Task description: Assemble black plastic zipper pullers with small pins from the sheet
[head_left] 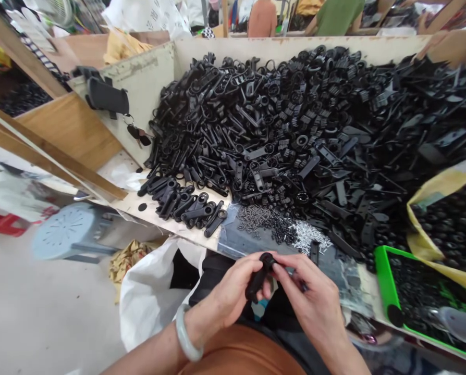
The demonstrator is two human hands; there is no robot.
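Just in front of my body, at the bench edge, my left hand [233,291] is closed around a black plastic part [255,285] with a rounded ring end. My right hand [311,294] pinches that ring end between thumb and fingers; whether a small piece is also in its fingertips I cannot tell. Beyond the hands lie small grey rings [253,219], small black pieces [283,229] and silver pins [308,237] on a dark mat [236,240]. To the left, several similar black parts [194,207] are laid out along the bench edge.
A large heap of black plastic parts [256,120] fills the bench behind. At right stand a green tray [382,281] and a yellow-rimmed sack [416,237] of black pieces. A white sack [143,297] hangs below the edge, near a blue stool [66,232]. Other people sit at the back.
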